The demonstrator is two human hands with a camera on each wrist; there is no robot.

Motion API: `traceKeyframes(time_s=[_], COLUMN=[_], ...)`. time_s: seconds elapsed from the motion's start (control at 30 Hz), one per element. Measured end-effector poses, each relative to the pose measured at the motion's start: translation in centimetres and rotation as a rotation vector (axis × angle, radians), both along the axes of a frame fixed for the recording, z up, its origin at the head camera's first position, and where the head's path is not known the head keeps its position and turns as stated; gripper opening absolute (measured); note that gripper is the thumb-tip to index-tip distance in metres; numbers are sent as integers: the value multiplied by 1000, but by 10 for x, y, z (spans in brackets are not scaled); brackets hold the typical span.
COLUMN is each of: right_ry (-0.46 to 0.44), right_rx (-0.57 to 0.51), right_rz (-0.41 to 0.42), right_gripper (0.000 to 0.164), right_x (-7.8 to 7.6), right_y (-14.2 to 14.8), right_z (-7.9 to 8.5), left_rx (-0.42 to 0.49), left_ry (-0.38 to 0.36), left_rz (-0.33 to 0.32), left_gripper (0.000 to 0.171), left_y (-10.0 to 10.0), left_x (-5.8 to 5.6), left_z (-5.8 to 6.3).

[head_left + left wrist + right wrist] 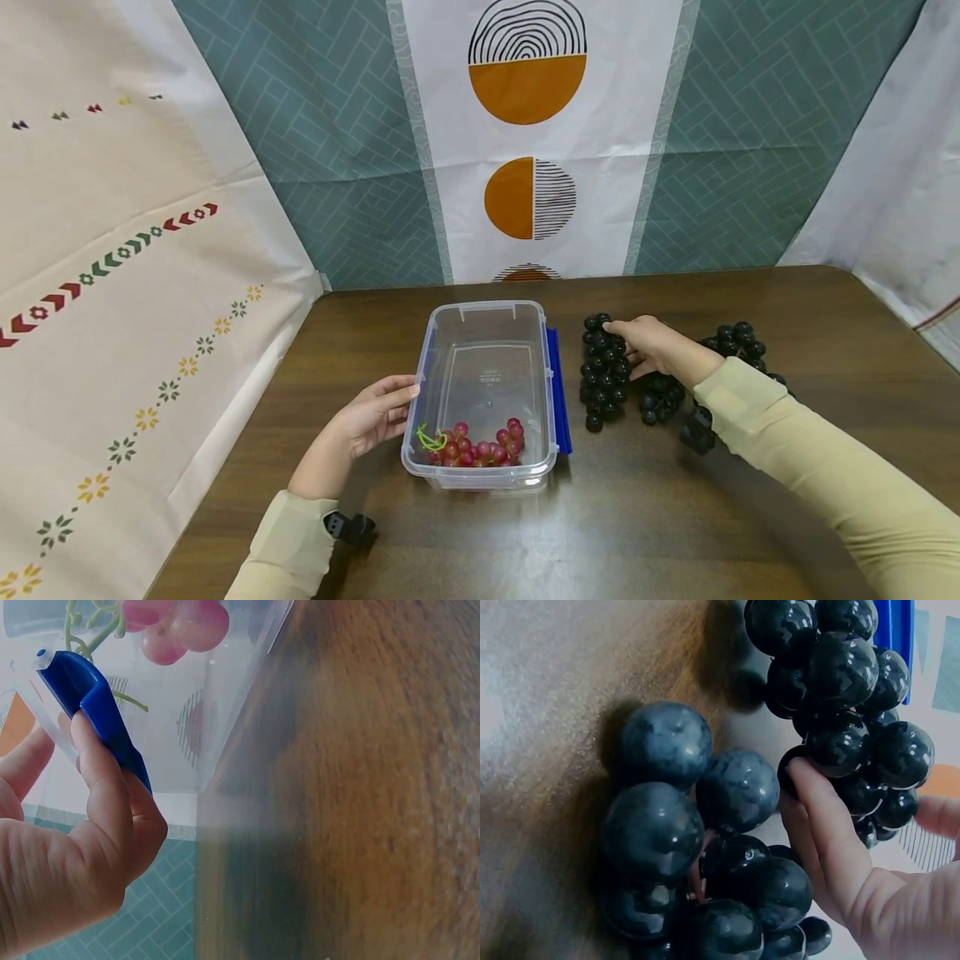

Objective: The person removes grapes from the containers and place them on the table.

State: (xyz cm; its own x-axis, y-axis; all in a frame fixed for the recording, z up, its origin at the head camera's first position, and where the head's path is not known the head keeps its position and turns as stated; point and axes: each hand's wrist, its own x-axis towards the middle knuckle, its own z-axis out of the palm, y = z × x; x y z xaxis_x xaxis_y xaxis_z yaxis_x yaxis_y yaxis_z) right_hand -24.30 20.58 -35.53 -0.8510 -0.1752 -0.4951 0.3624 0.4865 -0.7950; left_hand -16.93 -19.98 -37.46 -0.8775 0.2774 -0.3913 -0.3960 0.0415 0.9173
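Note:
A clear plastic container (487, 367) with blue side latches stands on the table, holding a bunch of red grapes (480, 450) with a green stem at its near end. My left hand (378, 412) holds the container's left side; in the left wrist view its fingers (101, 761) press against a blue latch (101, 705). To the right of the container, my right hand (652, 343) grips a bunch of black grapes (603, 371) near its upper end. The right wrist view shows that bunch (844, 697) between thumb and fingers, its lower end partly out of frame.
More black grapes (662, 398) lie under and beside the right forearm, with another dark bunch (738, 342) behind it, partly hidden by the sleeve. The brown wooden table (570, 550) ends at a patterned cloth backdrop (360, 167). A white cloth (150, 333) hangs at the left.

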Motion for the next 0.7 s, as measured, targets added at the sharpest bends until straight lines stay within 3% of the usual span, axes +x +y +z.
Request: traceKeyframes(time_s=[0.17, 0.4, 0.7], right_ry=[15, 18, -18], right_rx=[61, 26, -139], right_rz=[48, 91, 113], right_gripper=[84, 58, 54], right_x=[3, 1, -3], right_y=[-4, -4, -7], right_z=[1, -5, -11], left_rx=[-5, -7, -11], left_ry=[2, -7, -3], left_rz=[3, 11, 12], left_gripper=[53, 51, 50], left_y=[0, 0, -1], left_x=[0, 0, 0], left_z=[0, -1, -2])
